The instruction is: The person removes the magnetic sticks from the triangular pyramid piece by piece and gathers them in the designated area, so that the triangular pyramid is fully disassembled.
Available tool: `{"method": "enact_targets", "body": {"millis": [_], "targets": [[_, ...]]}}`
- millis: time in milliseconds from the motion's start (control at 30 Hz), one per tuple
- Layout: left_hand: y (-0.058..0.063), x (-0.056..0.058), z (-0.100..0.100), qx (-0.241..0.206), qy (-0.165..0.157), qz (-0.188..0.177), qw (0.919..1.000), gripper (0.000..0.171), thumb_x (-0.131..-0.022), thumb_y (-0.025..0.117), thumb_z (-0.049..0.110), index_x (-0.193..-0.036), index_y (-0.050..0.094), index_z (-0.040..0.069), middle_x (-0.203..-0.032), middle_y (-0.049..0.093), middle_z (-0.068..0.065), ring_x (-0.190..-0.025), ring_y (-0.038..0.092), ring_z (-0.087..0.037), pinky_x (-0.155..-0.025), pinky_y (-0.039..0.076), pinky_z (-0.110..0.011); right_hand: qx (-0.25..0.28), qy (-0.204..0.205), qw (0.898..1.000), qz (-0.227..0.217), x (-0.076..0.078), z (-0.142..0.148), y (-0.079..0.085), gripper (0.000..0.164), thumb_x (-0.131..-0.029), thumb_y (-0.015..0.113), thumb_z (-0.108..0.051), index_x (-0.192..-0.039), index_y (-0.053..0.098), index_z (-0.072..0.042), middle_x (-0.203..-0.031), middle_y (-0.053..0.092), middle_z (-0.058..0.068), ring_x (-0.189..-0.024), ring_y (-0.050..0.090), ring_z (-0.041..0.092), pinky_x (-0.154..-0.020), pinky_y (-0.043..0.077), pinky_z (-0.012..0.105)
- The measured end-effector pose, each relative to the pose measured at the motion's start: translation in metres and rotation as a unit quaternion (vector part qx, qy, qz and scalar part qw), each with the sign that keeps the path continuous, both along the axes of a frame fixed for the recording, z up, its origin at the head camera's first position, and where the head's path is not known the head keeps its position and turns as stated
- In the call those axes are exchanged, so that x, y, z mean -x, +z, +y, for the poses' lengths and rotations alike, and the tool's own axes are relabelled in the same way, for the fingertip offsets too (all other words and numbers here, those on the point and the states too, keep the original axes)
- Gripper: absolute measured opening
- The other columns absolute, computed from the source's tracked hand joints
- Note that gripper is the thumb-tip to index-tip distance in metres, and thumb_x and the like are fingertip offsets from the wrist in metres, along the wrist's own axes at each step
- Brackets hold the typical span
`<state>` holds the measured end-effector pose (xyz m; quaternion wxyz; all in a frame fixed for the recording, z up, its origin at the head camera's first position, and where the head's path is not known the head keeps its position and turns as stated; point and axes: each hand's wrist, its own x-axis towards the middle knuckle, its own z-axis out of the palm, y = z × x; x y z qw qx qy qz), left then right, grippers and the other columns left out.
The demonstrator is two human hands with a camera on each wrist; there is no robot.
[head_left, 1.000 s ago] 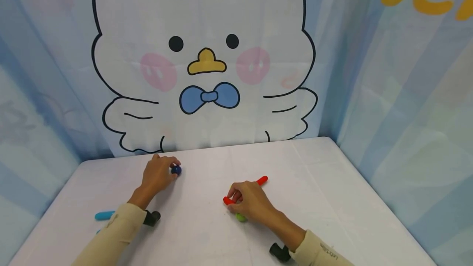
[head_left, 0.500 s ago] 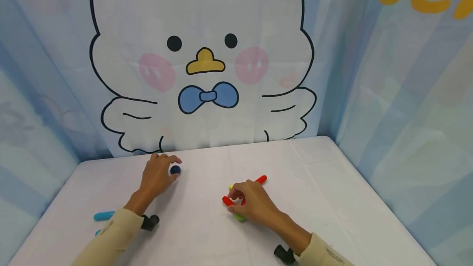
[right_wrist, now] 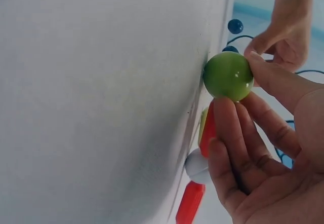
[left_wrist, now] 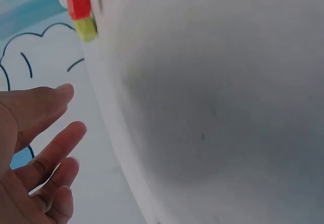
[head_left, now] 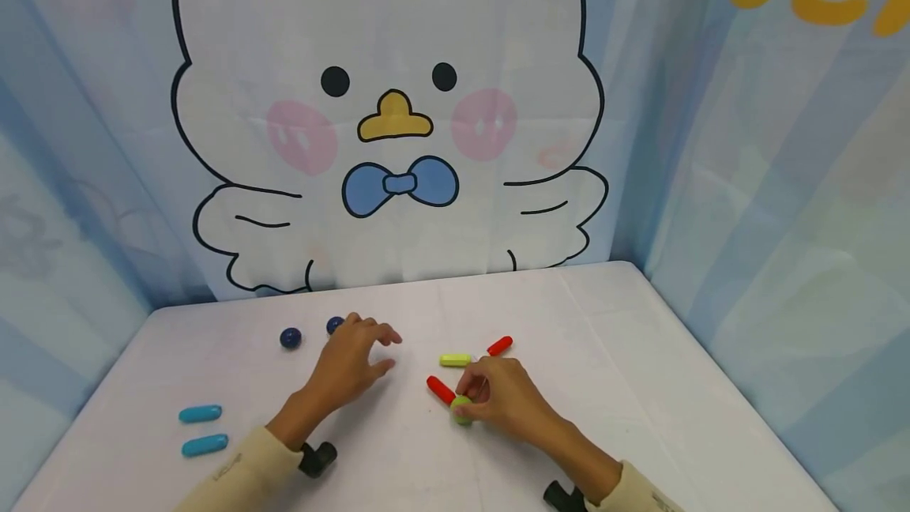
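Your right hand (head_left: 506, 395) pinched the glossy green ball (right_wrist: 228, 76) between thumb and fingers, at the near end of the red rod (head_left: 438, 387); whether ball and rod were joined, you could not tell. Your left hand (head_left: 348, 362) held nothing, its fingers parted. The step in hand looked like fitting or adjusting that ball, and the next move seemed to call for a steady pinch, perhaps with your left hand bracing the rod. Just beyond your right hand lay the yellow rod (head_left: 453, 359), the white ball (right_wrist: 196, 167) and the second red rod (head_left: 500, 346), crowding any forward push. A dark blue ball (head_left: 334, 324) sat just behind your left knuckles, near the far edge of the desk (head_left: 675, 417). The widest room for moving stretched rightward from your right hand.
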<state>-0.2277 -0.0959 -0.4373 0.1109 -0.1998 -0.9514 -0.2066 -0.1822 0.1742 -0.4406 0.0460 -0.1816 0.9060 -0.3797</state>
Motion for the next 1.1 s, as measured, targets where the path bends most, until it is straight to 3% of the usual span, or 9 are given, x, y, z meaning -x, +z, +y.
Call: {"method": "enact_targets", "body": {"millis": [200, 500, 633, 1100], "targets": [[-0.005, -0.013, 0.023, -0.012, -0.061, -0.068, 0.9958, 0.030, -0.084, 0.092, 0.017, -0.111, 0.079, 0.020, -0.100, 0.075, 0.003, -0.098, 0.055, -0.012, -0.091, 0.055, -0.038, 0.006, 0.003, 1.000, -0.017, -0.001, 0.002, 0.000, 0.022, -0.079, 0.096, -0.020, -0.089, 0.076, -0.019, -0.080, 0.066, -0.007, -0.073, 0.059, 0.010, -0.065, 0.051, 0.020], [-0.012, -0.015, 0.041, -0.010, -0.146, -0.091, 0.9850, 0.027, -0.084, 0.091, 0.014, -0.108, 0.080, 0.019, -0.104, 0.076, 0.006, -0.098, 0.055, -0.012, -0.089, 0.055, -0.034, 0.006, 0.004, 1.000, -0.011, -0.001, 0.005, -0.004, 0.021, -0.080, 0.094, -0.017, -0.090, 0.076, -0.021, -0.081, 0.067, -0.008, -0.073, 0.059, 0.009, -0.065, 0.051, 0.021], [-0.012, -0.015, 0.043, -0.014, -0.157, -0.091, 0.9833, 0.024, -0.083, 0.092, 0.013, -0.102, 0.078, 0.020, -0.098, 0.075, 0.009, -0.094, 0.055, -0.011, -0.085, 0.054, -0.030, 0.001, -0.002, 1.000, -0.016, -0.001, 0.005, -0.005, 0.022, -0.080, 0.094, -0.018, -0.090, 0.075, -0.023, -0.081, 0.067, -0.010, -0.074, 0.059, 0.009, -0.067, 0.051, 0.021], [-0.010, -0.020, 0.040, -0.009, -0.148, -0.098, 0.9841, 0.024, -0.082, 0.093, 0.019, -0.091, 0.072, 0.026, -0.079, 0.064, 0.015, -0.083, 0.052, -0.010, -0.074, 0.047, -0.025, 0.007, -0.009, 1.000, -0.018, -0.001, 0.002, -0.004, 0.020, -0.081, 0.094, -0.016, -0.092, 0.077, -0.020, -0.082, 0.068, -0.009, -0.075, 0.060, 0.010, -0.067, 0.053, 0.020]]}}
